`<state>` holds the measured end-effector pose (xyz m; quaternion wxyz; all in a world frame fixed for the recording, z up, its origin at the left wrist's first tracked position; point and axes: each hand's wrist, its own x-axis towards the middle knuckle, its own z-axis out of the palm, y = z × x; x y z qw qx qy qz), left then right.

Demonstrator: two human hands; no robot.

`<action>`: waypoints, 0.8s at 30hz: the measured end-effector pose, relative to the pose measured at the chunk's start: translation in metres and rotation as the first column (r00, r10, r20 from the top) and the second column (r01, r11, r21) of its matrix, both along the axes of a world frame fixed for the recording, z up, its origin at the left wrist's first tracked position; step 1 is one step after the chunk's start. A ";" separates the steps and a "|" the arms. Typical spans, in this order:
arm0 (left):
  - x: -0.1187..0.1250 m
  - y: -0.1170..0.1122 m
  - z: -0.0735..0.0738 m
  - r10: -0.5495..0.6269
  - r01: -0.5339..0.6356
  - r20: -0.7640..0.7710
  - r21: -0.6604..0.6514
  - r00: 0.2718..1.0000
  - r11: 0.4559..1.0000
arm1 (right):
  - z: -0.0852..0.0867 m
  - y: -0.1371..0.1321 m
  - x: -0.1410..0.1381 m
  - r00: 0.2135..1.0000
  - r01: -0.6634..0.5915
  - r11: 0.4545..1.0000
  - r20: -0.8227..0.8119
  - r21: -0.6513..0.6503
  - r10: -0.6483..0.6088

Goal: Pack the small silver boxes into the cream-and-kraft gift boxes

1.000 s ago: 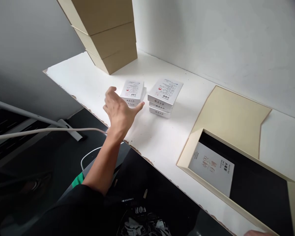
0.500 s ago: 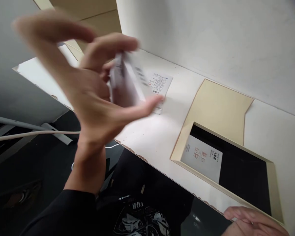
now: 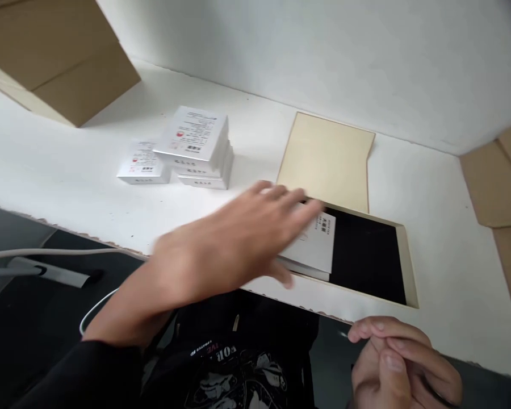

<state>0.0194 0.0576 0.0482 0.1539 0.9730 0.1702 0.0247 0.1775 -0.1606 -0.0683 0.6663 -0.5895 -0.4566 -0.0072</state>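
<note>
Now, white table (image 3: 247,147) under me, tan cartons (image 3: 63,62) far left, and the open tray (image 3: 402,258) with its dark floor sits near, right of centre, its tan lid (image 3: 327,156) lying flat just beyond. My left hand (image 3: 238,244) reaches across, fingers spread and flat on the small white box (image 3: 317,247) at the tray's left end; it's pressed rather than pinched. Box lies flat, long axis running near to far, printed face up. My right hand (image 3: 398,358) waits near the table edge, loosely curled, holding nothing. More white boxes (image 3: 183,150) stay stacked far left.
</note>
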 end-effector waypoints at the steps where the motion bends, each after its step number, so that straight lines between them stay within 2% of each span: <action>1: -0.015 0.003 -0.004 0.047 -0.047 0.019 0.001 0.999 0.999 | -0.001 0.001 -0.001 0.999 -0.009 1.000 -0.047 0.001 0.009; 3: -0.041 0.008 -0.014 0.109 -0.105 0.087 -0.043 0.990 0.993 | -0.002 0.004 -0.003 0.994 -0.052 0.999 -0.101 -0.005 0.051; 5: -0.053 0.009 -0.026 0.170 -0.154 0.160 -0.107 0.972 0.982 | -0.004 0.007 -0.002 0.991 -0.082 0.997 -0.106 0.005 0.083; 7: -0.046 0.000 -0.037 0.261 -0.224 0.210 -0.186 0.942 0.957 | -0.005 0.008 0.000 0.990 -0.085 0.996 -0.109 0.010 0.085; 9: -0.020 -0.017 -0.042 0.295 -0.235 0.255 -0.241 0.921 0.942 | -0.004 0.006 0.004 0.993 -0.051 0.998 -0.109 0.026 0.053; 10: -0.004 -0.027 -0.041 0.270 -0.201 0.287 -0.246 0.919 0.948 | -0.003 0.004 0.006 0.994 -0.024 0.999 -0.101 0.039 0.028; 12: 0.028 -0.046 -0.035 0.039 0.015 0.330 -0.160 0.943 0.987 | 0.001 0.000 0.009 0.996 0.050 0.996 -0.078 0.070 -0.045; 13: 0.039 -0.052 -0.030 -0.045 0.089 0.344 -0.112 0.938 0.990 | 0.003 -0.003 0.011 0.994 0.091 0.993 -0.071 0.079 -0.085; 14: 0.046 -0.055 -0.026 -0.057 0.086 0.369 -0.064 0.928 0.994 | 0.005 -0.005 0.011 0.990 0.123 0.990 -0.077 0.072 -0.117; 15: 0.047 -0.055 -0.023 -0.013 0.031 0.409 -0.038 0.912 0.999 | 0.006 -0.007 0.012 0.988 0.135 0.989 -0.085 0.061 -0.130; 16: 0.043 -0.052 -0.021 0.082 -0.076 0.470 -0.033 0.879 0.997 | 0.006 -0.008 0.012 0.987 0.132 0.990 -0.097 0.047 -0.127; 17: 0.033 -0.046 -0.021 0.212 -0.224 0.559 -0.047 0.802 0.973 | 0.006 -0.008 0.011 0.988 0.120 0.992 -0.107 0.038 -0.116; 18: 0.018 -0.038 -0.024 0.332 -0.376 0.653 -0.078 0.681 0.923 | 0.005 -0.008 0.011 0.989 0.104 0.994 -0.113 0.033 -0.100; 19: 0.001 -0.028 -0.029 0.432 -0.519 0.733 -0.126 0.525 0.845 | 0.004 -0.007 0.010 0.990 0.092 0.995 -0.110 0.040 -0.087; 20: -0.018 -0.018 -0.036 0.497 -0.676 0.807 -0.174 0.318 0.716 | 0.002 -0.005 0.009 0.991 0.090 0.995 -0.103 0.048 -0.085; 21: -0.037 -0.008 -0.043 0.547 -0.792 0.813 -0.198 0.197 0.578 | 0.001 -0.003 0.007 0.991 0.107 0.993 -0.092 0.059 -0.101; 23: -0.072 0.010 -0.057 0.742 -0.929 0.659 -0.189 0.119 0.317 | 0.000 -0.001 0.004 0.988 0.145 0.987 -0.061 0.066 -0.141; 24: -0.086 0.017 -0.062 0.821 -0.965 0.564 -0.154 0.092 0.214 | -0.001 -0.001 0.002 0.989 0.142 0.989 -0.040 0.048 -0.140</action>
